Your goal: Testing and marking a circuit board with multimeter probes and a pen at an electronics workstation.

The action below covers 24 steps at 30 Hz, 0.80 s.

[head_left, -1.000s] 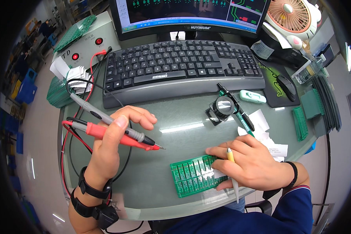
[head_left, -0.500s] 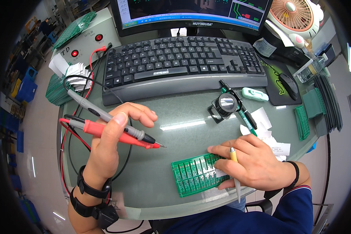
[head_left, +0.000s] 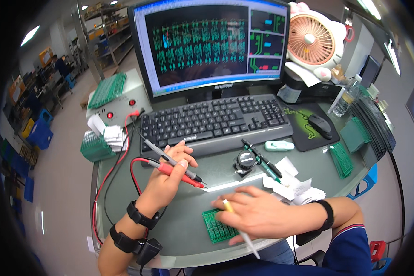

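Observation:
My left hand (head_left: 163, 187) is closed round two test probes, a red one (head_left: 190, 181) and a grey one (head_left: 157, 150). Their tips point right, close together, above the desk. Over the green circuit board panel (head_left: 212, 226) is my right hand (head_left: 262, 215), its fingers covering the panel's right part. Between those fingers sits a slim pen-like tool (head_left: 249, 243), whitish with a yellow section. Motion blurs the right fingertips, so I cannot tell whether they touch the panel. The panel lies flat on the desk and shows rows of small boards.
Behind my hands stand a black keyboard (head_left: 211, 120) and a monitor (head_left: 198, 46) showing a board layout. Near my right hand lie a loupe (head_left: 245, 161), pens (head_left: 267, 166) and crumpled paper slips (head_left: 303, 191). A grey box (head_left: 135, 92) with probe leads stands left; a mouse (head_left: 320, 125) is right.
The view has tilted up, showing more of the monitor, whose screen now has a whole board layout. My right hand has shifted left across the panel, covering more of it. Both hands keep what they hold.

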{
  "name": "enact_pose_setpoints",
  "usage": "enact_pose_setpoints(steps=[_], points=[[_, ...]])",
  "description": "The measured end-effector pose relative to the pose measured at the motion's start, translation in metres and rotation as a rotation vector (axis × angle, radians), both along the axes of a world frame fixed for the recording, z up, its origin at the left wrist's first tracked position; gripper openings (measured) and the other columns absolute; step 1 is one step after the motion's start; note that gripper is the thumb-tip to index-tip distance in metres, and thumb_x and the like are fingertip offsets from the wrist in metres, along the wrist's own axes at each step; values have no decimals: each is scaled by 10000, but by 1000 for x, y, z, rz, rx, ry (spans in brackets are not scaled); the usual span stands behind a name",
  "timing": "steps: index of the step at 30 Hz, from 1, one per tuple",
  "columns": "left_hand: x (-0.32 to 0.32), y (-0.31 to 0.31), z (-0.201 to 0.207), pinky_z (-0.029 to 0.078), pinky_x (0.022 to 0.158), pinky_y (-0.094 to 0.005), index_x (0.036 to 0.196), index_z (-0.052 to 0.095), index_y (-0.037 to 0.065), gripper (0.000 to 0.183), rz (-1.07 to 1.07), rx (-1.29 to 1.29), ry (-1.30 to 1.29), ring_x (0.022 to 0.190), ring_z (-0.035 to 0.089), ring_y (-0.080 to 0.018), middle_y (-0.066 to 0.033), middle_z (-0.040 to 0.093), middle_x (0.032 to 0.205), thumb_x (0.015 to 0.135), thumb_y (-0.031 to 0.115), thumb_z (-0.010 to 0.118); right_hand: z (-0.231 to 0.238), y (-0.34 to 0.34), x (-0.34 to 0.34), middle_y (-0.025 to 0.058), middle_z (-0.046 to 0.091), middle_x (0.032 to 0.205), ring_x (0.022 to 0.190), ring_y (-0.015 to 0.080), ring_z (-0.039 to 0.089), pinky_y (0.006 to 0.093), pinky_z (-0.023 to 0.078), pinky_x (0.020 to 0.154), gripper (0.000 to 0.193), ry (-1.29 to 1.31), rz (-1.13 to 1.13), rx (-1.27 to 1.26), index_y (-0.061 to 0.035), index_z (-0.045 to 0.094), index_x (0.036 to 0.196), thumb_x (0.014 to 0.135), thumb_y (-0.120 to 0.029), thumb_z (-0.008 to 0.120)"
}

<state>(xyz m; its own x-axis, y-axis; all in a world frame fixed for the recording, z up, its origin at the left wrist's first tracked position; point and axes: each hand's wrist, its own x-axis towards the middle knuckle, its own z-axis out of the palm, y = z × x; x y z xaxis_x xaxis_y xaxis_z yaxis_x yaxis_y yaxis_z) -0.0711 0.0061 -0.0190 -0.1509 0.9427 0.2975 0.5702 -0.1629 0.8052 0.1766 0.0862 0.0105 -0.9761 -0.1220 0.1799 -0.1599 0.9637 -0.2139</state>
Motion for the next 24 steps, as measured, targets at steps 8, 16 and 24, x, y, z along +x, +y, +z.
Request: enact_pose_setpoints(steps=[8,16,24], points=[[-2,7,4,81,1157,-494,944,637,63,376,47,3,111,1342,393,-306,-111,563,1224,983,267,324,-12,-18,-19,146,611,1085,1115,268,570,427,434,898,569,66,45,89,-39,519,1010,663,-407,779],[-6,2,4,277,1079,-431,903,615,20,401,-1,81,-168,1159,526,-260,-126,606,1125,971,291,327,6,-17,-12,142,618,1122,933,227,638,373,450,765,492,108,46,141,-87,536,1021,694,-366,775],[-1,-53,19,485,830,-443,869,567,-5,582,-550,-57,-1025,763,641,-327,-226,629,837,949,472,242,34,10,-3,147,560,1294,1023,324,619,371,527,776,366,169,48,-666,-70,530,1026,816,-285,739]])
